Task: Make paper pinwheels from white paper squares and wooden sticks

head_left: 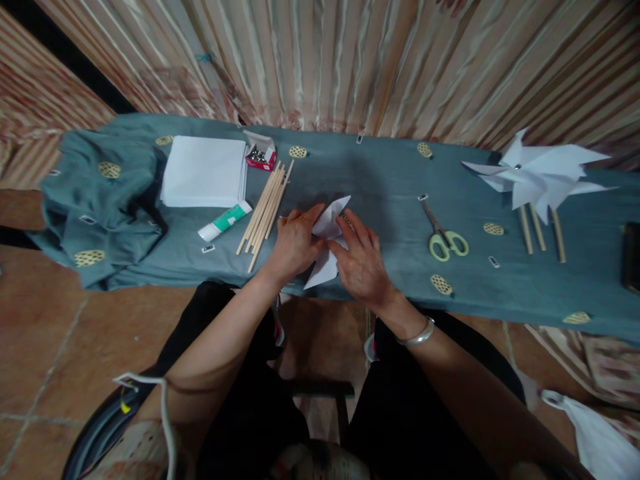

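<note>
A piece of white paper, with pointed corners and cuts like a pinwheel sheet, lies at the front middle of the cloth. My left hand grips it from the left, with thumb and forefinger near the paper's centre. From the other side my right hand presses on the same paper with bent fingers. The fingers partly cover the paper's middle, so its folds there are hidden. Just left of my left hand lie several thin wooden sticks. Green-handled scissors rest to the right of my right hand.
On the left are a stack of white paper, a green-and-white tube and an open red box of metal pins. Finished paper pinwheels on sticks lie at the right. A dark object sits at the right edge.
</note>
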`<state>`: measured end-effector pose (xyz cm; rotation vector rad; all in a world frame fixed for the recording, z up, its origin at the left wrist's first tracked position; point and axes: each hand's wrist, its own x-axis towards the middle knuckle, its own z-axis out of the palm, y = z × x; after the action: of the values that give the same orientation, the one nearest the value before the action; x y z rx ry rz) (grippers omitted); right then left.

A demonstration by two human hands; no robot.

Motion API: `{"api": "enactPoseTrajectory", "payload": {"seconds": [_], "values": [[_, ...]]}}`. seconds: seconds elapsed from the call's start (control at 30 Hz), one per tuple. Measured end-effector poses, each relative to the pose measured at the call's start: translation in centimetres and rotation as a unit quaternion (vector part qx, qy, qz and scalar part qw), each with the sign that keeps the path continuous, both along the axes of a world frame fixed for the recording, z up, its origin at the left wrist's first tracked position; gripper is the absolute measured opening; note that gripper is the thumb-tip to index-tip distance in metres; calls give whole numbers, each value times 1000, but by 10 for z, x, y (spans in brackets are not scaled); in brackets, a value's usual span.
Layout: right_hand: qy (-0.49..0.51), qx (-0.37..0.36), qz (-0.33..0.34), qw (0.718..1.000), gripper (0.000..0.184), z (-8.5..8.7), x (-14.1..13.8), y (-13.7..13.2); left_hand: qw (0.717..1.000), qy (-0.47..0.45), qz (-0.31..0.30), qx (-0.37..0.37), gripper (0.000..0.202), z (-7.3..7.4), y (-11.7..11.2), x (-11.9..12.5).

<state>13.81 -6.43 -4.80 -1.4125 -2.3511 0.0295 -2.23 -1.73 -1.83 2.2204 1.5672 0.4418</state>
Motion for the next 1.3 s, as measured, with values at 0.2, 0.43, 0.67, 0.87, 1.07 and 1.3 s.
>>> {"api": "enactPoseTrajectory", "payload": {"seconds": [0.2,0.43,0.67,0.87,1.07,1.3], "values": [[-4,9,-7,1000,30,-3,1,-1,999,-44,-14,-26,67,-4,8,1],[-3,1,-14,1000,32,-2,0,-3,998,-45,-6,-41,68,-1,8,5],[1,2,-16,1000,33,-2,1,-5,998,-36,-8,-44,64,4,10,5],[-6,-5,-20,1000,34,-2,1,-8,997,-47,-25,-48,61,9,11,6],[-6,1,-17,1000,35,-3,2,-9,994,-82,-48,-49,59,11,12,7],[-27,19,-21,999,37,-3,3,-10,990,-114,-62,-47,57,11,15,6]]}}
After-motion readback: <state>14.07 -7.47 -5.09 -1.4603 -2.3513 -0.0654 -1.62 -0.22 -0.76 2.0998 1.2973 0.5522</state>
